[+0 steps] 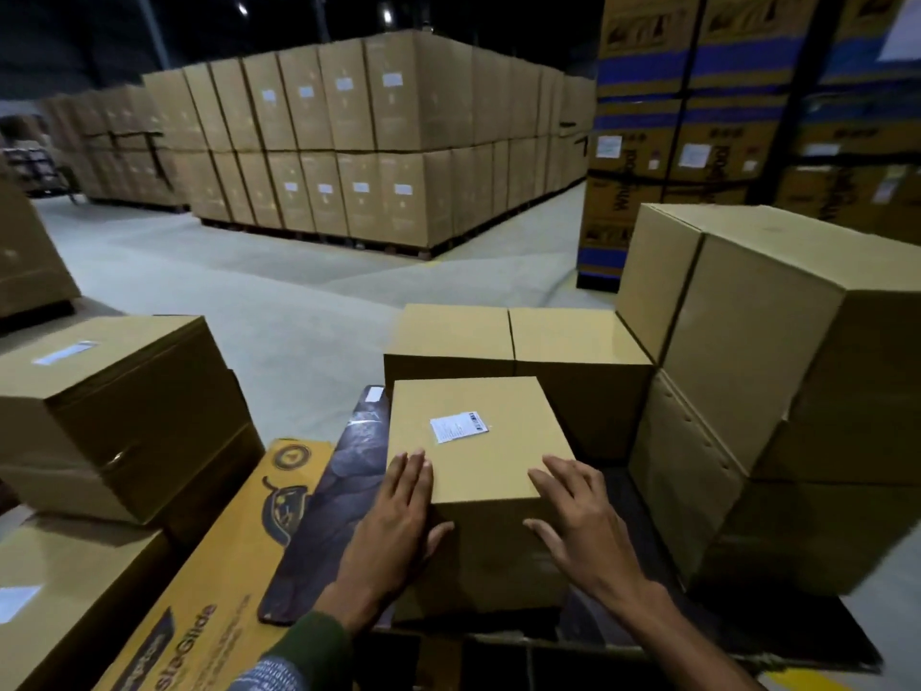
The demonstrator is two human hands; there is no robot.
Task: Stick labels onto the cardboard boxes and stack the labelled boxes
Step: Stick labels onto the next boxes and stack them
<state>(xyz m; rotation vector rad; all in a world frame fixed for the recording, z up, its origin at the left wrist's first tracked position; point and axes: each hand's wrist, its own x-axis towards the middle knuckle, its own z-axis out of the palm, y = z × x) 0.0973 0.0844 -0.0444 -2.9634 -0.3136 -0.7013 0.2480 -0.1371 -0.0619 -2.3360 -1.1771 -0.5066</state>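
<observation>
Resting on the near end of a plain brown cardboard box [478,441], both hands are in play right at the centre of the view. The left hand [398,516] lies flat on the box's near left corner, fingers straight across the top and the thumb pressing the front face. The right hand [578,516] sits at the near right corner, fingers spread and relaxed over the top edge, thumb down against the front face. Neither hand is clenched; both are laid open against the cardboard, not curled round it.

A small white printed label [458,426] is stuck on the box's top face, a touch tilted, ahead of the fingertips and apart from them. The box stands on a dark glossy flat carton [344,471], and just behind it sit two low brown cardboard boxes [518,336] side by side, touching each other.

To the right rises a stack of larger plain brown boxes [747,366], close beside the labelled one. On the left, a long yellow printed carton [219,581] lies along the dark one, and beyond it a big brown box with a white label on top [114,391]. Far across the grey concrete floor [249,281], tall walls of palletised brown boxes [349,142] fill the warehouse.
</observation>
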